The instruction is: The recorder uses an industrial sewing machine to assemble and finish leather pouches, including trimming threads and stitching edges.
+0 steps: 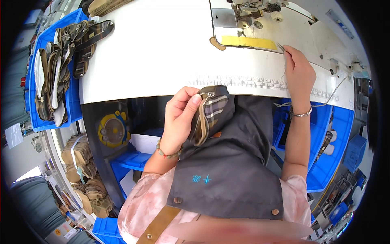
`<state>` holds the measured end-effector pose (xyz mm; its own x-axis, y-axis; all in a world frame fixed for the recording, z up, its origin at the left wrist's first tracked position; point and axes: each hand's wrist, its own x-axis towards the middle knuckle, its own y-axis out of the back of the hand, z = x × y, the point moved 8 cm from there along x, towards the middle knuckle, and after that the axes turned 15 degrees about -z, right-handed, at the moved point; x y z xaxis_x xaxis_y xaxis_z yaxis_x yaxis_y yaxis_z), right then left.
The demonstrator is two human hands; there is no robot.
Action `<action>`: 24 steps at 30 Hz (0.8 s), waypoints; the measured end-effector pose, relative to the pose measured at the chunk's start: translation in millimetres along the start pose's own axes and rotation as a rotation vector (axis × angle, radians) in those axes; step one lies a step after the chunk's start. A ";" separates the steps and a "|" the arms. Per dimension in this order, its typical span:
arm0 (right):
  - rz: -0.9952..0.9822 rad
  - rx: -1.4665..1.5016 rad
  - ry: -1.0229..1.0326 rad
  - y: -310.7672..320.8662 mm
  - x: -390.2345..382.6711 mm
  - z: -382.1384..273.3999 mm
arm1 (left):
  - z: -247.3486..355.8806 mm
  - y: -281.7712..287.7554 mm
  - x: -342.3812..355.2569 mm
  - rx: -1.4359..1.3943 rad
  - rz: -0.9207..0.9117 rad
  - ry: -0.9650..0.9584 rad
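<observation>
My left hand [180,116] pinches a plaid fabric pouch piece [215,107] with a metal zipper along its edge, held in front of the white table's near edge over my dark apron [225,185]. My right hand [299,71] is closed on a small pointed metal tool [281,48], apparently snips or tweezers, beside a yellow strip [250,42] at the front of the sewing machine [254,18]. A printed ruler runs along the table edge between my hands.
A blue crate [72,114] of plaid pieces sits left of the white table [146,53]. Tan bundles [77,158] hang lower left. More blue bins [329,166] are under the table. A cord [341,85] crosses at right; a tan piece [216,44] lies beside the machine.
</observation>
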<state>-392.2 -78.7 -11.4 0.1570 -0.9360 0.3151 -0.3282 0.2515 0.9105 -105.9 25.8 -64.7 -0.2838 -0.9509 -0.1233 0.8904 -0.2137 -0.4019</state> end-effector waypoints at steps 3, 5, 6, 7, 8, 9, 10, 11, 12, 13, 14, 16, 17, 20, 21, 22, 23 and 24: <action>0.070 0.379 -0.048 0.1 -5.0 2.6 | -0.3 -3.4 2.0 -0.022 -0.056 -0.004; 0.038 0.393 -0.034 1.1 -3.5 -4.9 | 0.1 -5.2 4.3 -0.035 -0.074 -0.006; 0.002 0.410 -0.022 -0.6 -2.4 -7.2 | -0.9 -4.6 4.7 -0.035 -0.071 0.000; 0.003 0.410 -0.021 -2.0 -2.4 -5.7 | -1.9 -3.9 5.0 -0.035 -0.068 0.005; -0.024 0.448 -0.010 -7.2 -2.3 -3.3 | -2.1 -3.4 5.1 -0.036 -0.069 0.003; -0.053 0.486 0.002 -11.2 -1.7 -2.1 | -2.6 -2.3 4.9 -0.034 -0.061 0.003; -0.054 0.485 0.004 -9.5 -1.1 -2.2 | -3.2 -1.2 4.7 -0.032 -0.052 0.003; -0.044 0.425 -0.021 -5.4 -0.8 -1.5 | -3.6 -0.6 4.8 -0.034 -0.051 0.001; -0.034 0.367 -0.046 -2.7 -0.7 -0.7 | -4.4 -0.3 4.9 -0.037 -0.055 0.008; -0.035 0.366 -0.044 -2.8 -0.8 1.6 | -5.3 -0.3 4.9 -0.040 -0.059 0.015; -0.065 0.305 -0.046 -4.7 -1.1 5.0 | -5.5 -0.2 4.7 -0.041 -0.057 0.013; -0.094 0.241 -0.051 -5.4 -1.1 9.8 | -6.5 -0.3 5.5 -0.040 -0.055 0.023; -0.100 0.239 -0.064 -5.2 -0.5 12.4 | -6.6 -0.4 5.9 -0.041 -0.057 0.022; -0.218 0.315 -0.190 -5.4 2.4 20.5 | -7.4 0.3 5.3 -0.063 -0.061 0.026; -0.325 0.389 -0.308 -11.3 0.3 28.1 | -6.0 -0.9 5.5 -0.061 -0.069 0.025; -0.324 0.387 -0.308 -12.1 -0.7 31.1 | -4.8 -2.0 5.6 -0.060 -0.077 0.024; -0.307 0.411 -0.279 -14.0 -2.2 34.7 | -4.1 -2.7 5.5 -0.062 -0.079 0.023; -0.292 0.437 -0.247 -16.7 -3.4 35.8 | -3.9 -3.7 5.1 -0.065 -0.085 0.027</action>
<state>-420.6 -88.6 -37.3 0.0942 -0.9942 -0.0519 -0.6661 -0.1017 0.7389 -112.0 22.6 -67.5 -0.3680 -0.9233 -0.1103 0.8379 -0.2778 -0.4699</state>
